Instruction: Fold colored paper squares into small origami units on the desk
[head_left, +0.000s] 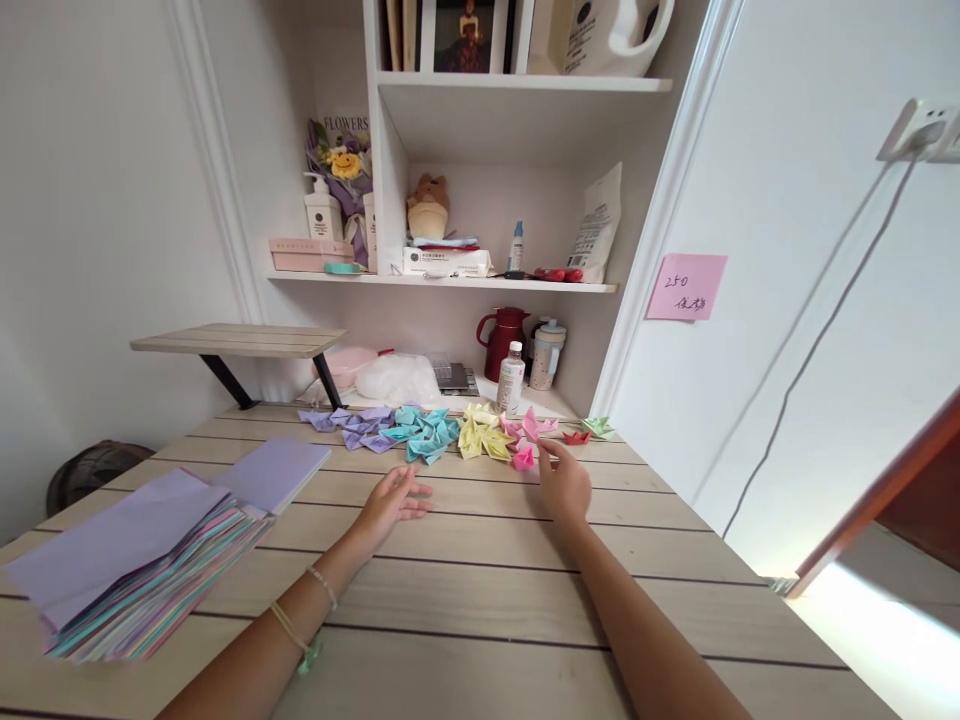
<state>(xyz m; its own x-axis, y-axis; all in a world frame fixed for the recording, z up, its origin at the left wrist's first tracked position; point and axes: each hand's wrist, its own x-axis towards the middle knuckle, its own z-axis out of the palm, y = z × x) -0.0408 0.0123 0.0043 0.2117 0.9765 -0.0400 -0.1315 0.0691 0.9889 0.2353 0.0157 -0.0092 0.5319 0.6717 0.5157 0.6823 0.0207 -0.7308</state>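
Observation:
A row of folded paper pieces lies along the back of the wooden table [480, 590]: purple ones [352, 425], teal ones [424, 433], yellow ones [482, 435], pink ones [529, 440], one red [576, 437] and one green [598, 427]. My right hand [564, 485] reaches to the pink pieces, its fingertips at or just beside them, holding nothing I can make out. My left hand [394, 500] rests flat on the table in front of the teal pieces, fingers stretched out and empty. A stack of coloured paper sheets [142, 560] lies at the left, purple on top.
Behind the row stand a clear bottle [511, 378], a dark red jug [502, 340], a white cup [547, 352] and a plastic bag [397, 378]. A small raised shelf [236, 340] is at the back left. Wall shelves hold boxes and bottles. A pink note [686, 286] sticks on the right wall.

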